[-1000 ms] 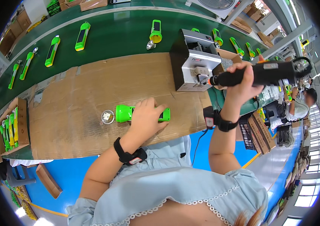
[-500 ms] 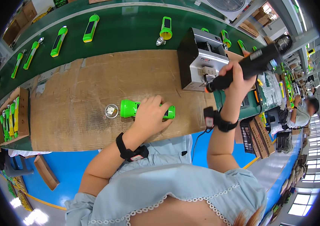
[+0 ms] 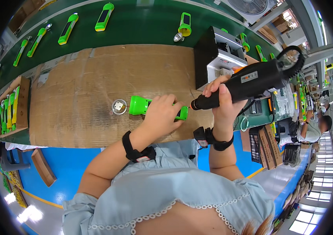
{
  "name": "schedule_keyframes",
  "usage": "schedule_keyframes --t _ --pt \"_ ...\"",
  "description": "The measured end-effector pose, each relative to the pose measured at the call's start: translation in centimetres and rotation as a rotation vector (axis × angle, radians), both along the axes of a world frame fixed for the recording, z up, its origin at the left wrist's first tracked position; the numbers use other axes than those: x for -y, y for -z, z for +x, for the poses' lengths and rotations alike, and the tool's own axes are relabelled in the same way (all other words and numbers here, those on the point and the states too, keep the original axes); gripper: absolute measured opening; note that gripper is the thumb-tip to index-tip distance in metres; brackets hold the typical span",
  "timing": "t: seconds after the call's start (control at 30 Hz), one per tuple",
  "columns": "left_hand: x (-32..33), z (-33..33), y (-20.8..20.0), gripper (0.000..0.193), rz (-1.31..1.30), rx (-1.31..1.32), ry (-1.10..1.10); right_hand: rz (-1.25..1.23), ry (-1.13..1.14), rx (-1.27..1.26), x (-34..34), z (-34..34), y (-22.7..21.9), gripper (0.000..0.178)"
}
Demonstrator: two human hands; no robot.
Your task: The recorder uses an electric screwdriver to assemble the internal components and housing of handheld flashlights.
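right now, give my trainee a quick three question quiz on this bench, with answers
1. Which hand grips the black power tool?
2. What lies just left of the green flashlight?
3. True or false: the flashlight stands upright on its end.

Key:
1. The right hand.
2. A clear round piece with a white centre.
3. False: it lies on the cardboard, under the left hand.

Centre: flashlight (image 3: 137, 105) on cardboard (image 3: 76, 94), under the left hand (image 3: 160, 115); disc (image 3: 119, 106) just left of it. Right of centre: screwdriver (image 3: 239, 84) in the right hand (image 3: 226, 109), before the machine (image 3: 205, 58). Left edge: box (image 3: 23, 103) of flashlights (image 3: 9, 111). Top: further flashlights (image 3: 104, 17) on the belt (image 3: 143, 27).
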State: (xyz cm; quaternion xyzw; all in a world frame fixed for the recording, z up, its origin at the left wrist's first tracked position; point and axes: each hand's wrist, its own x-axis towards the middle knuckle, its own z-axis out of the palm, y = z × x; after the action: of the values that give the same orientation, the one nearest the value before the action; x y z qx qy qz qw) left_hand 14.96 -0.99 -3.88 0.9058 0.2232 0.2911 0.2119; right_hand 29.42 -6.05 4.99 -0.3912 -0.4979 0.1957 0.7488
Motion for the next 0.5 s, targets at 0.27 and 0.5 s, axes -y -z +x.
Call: schedule_keyframes --t 0.27,0.5 --pt "0.0 0.0 0.0 0.037 -0.009 -0.004 0.007 -0.085 -0.032 0.046 -0.3 0.2 0.9 0.043" --pt "0.2 0.3 -0.1 0.043 -0.021 -0.054 -0.023 -0.154 -0.052 0.05 -0.1 -0.4 2.2 0.042"
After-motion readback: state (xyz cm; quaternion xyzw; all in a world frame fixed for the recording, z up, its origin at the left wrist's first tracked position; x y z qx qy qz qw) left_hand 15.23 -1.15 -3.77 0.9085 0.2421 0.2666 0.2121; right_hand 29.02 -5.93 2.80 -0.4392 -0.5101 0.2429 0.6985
